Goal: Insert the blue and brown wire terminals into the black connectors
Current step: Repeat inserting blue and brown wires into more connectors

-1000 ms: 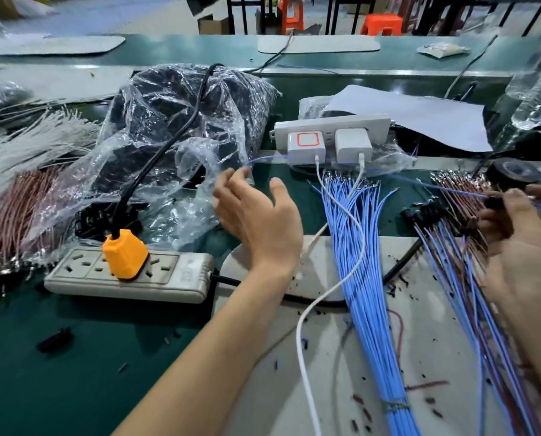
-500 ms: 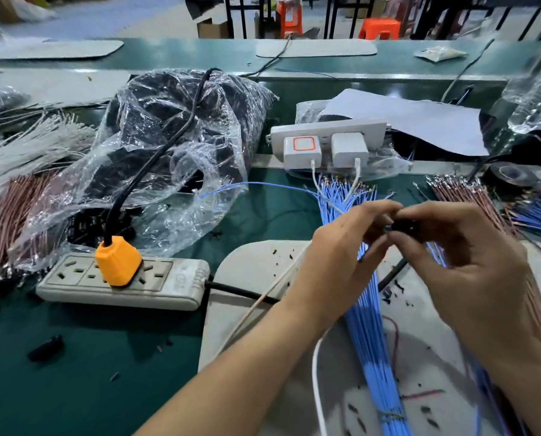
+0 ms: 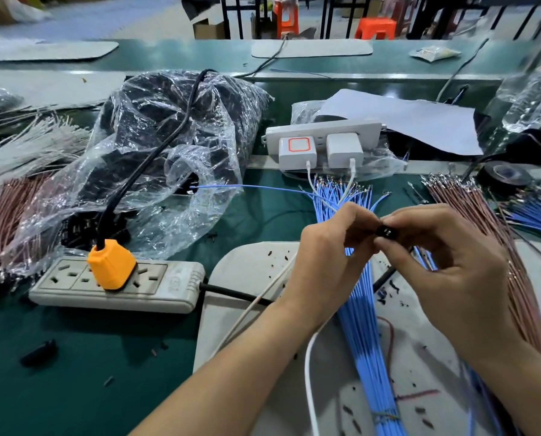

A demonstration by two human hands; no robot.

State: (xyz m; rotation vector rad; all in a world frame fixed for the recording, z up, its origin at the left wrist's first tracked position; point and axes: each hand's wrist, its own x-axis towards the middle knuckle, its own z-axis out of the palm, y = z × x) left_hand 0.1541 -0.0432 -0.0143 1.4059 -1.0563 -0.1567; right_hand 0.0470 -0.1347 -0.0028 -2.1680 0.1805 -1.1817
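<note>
Both my forearms reach in from the near edge over the grey mat [image 3: 247, 278]. My right hand [image 3: 445, 262] is bent at the wrist, thumb and fingertips pinching a small black connector [image 3: 387, 231]. My left hand [image 3: 332, 247] curls in against it, fingers pinched on what seems to be the end of a loose blue wire [image 3: 253, 187]; my fingers hide the tip. Below lies the blue wire bundle [image 3: 360, 309], and the brown wire bundle [image 3: 483, 231] is to the right. Farther left sits the plastic bag of black connectors [image 3: 168, 136].
</note>
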